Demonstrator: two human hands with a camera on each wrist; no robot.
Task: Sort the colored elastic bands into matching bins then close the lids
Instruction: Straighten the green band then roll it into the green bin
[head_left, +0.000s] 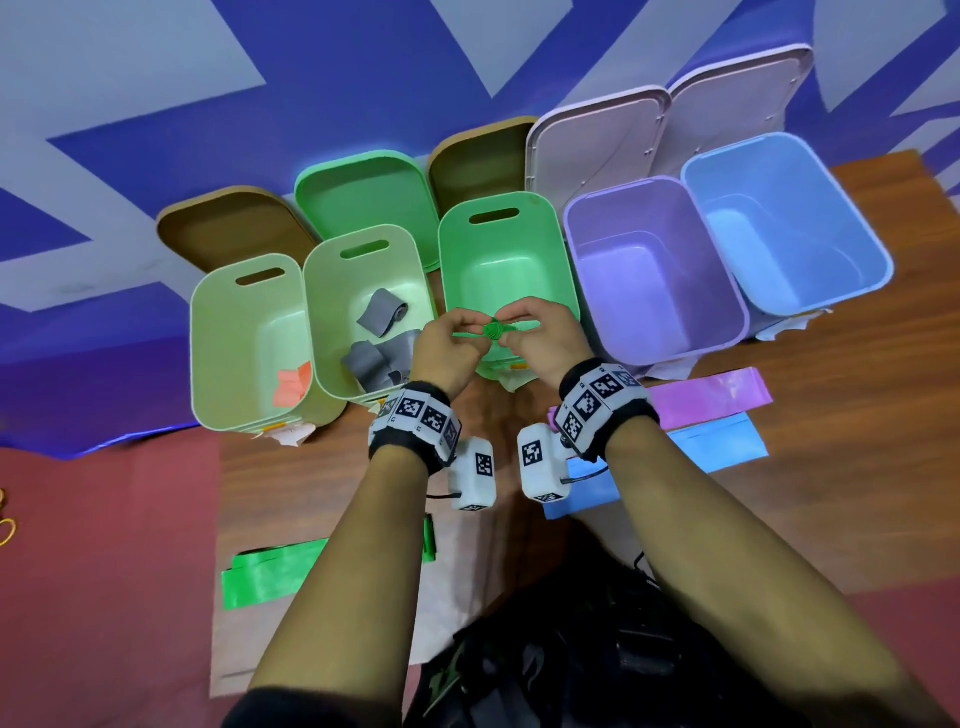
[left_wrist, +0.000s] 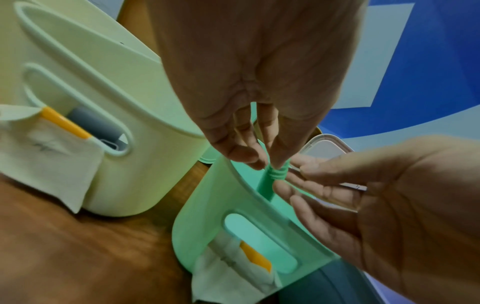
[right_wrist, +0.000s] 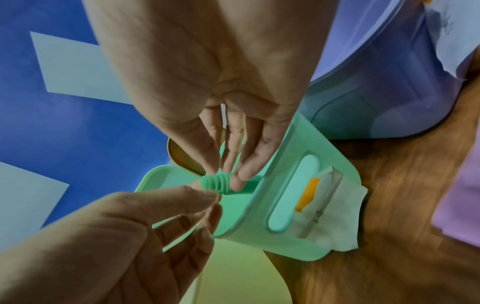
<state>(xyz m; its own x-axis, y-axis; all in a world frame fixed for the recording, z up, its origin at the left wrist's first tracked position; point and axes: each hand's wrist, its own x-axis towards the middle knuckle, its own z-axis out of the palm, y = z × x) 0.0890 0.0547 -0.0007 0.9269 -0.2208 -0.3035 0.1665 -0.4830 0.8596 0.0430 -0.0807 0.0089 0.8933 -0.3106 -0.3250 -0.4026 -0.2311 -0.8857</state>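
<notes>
Over the near rim of the mint-green plastic bin (head_left: 506, 260), both hands meet around a tightly rolled green elastic band (head_left: 492, 331). The left hand (head_left: 443, 349) pinches the roll between thumb and fingertips, and the right hand (head_left: 535, 340) pinches its other side the same way, so the band hangs in the air just above the bin's opening, with a loose tail of it dropping inside, as the left wrist view shows. That bin stands third in a row of five open bins on the brown wooden worktop (head_left: 810, 499). To its left are a pale green bin (head_left: 317, 312) holding grey rolled bands (head_left: 379, 312) and a light green bin (head_left: 208, 338) with an orange band (head_left: 293, 387) in it. To its right stand a lilac plastic bin (head_left: 587, 291) and a light blue plastic bin (head_left: 872, 249). Lids lean open behind the bins. Flat on the worktop lie a purple band (head_left: 711, 397), a blue band (head_left: 717, 447) and a bright green band (head_left: 270, 571), all well apart from the hands.
</notes>
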